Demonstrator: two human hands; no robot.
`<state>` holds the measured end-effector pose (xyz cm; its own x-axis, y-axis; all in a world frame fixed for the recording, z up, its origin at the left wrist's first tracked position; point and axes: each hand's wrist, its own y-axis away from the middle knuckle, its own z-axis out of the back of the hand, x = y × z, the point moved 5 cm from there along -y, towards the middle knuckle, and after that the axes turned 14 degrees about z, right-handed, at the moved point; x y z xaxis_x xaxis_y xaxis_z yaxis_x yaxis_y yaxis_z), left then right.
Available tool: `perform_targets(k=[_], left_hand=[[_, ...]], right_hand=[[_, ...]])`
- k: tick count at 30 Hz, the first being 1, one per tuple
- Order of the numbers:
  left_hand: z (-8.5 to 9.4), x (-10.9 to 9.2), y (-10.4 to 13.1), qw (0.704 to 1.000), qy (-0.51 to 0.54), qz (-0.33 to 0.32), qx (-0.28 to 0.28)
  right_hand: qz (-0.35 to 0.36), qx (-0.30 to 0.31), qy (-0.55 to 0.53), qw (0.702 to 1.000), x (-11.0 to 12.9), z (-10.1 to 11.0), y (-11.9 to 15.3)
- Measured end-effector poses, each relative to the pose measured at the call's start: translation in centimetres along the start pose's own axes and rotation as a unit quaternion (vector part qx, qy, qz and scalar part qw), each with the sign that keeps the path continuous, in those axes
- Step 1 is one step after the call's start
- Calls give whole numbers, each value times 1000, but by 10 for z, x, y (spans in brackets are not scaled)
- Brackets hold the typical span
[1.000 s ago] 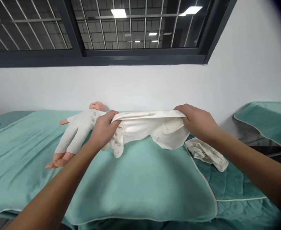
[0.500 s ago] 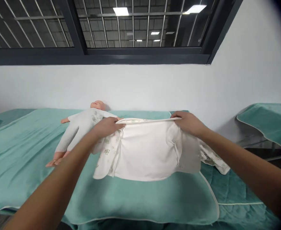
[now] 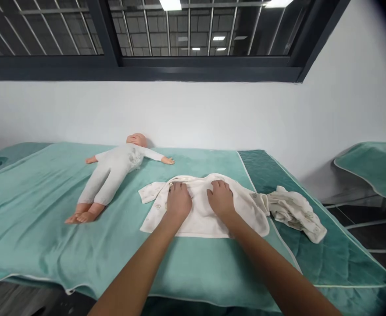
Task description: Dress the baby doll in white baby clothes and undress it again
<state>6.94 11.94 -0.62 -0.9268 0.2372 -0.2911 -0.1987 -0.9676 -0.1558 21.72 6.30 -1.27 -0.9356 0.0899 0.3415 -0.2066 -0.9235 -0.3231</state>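
A white baby shirt [image 3: 198, 219] with small printed motifs lies spread on the green bed cover, one short-looking sleeve out to the left. On its upper left part rests my left hand [image 3: 180, 202], fingers pointing away from me over the fabric. My right hand [image 3: 221, 199] lies on the shirt's middle, its thumb apart from the fingers. Both palms face down, and neither lifts the cloth. Touching the shirt's right side is a crumpled patterned white garment [image 3: 296, 213]. A baby doll [image 3: 114, 169] in a white suit lies on its back, farther left.
The light green cover [image 3: 41, 210] spreads over the bed, with a darker quilted green layer [image 3: 331, 259] at the right. A white wall [image 3: 193, 114] and a dark-framed barred window [image 3: 199, 68] stand behind. Another green-covered surface [image 3: 373, 164] is at the far right.
The shirt, held up by its edge between both hands before, now lies on the bed. My hands have come closer together and down onto it. The camera view has shifted slightly.
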Motion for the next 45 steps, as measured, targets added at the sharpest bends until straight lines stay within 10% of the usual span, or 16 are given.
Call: perform_targets(k=[9,29,45], left_hand=[[-3,-12,-24,983,116,127,-66],[-31,-9,-88,998,-14,48,-34],[-33,-8,-85,995,-9,48,-84]], right_hand=[[-106,-33,2,994,-10,-8,-24],[-1,-68,114,991,-37,-18,-81],[12,-59,67,996,-52,-37,-87]])
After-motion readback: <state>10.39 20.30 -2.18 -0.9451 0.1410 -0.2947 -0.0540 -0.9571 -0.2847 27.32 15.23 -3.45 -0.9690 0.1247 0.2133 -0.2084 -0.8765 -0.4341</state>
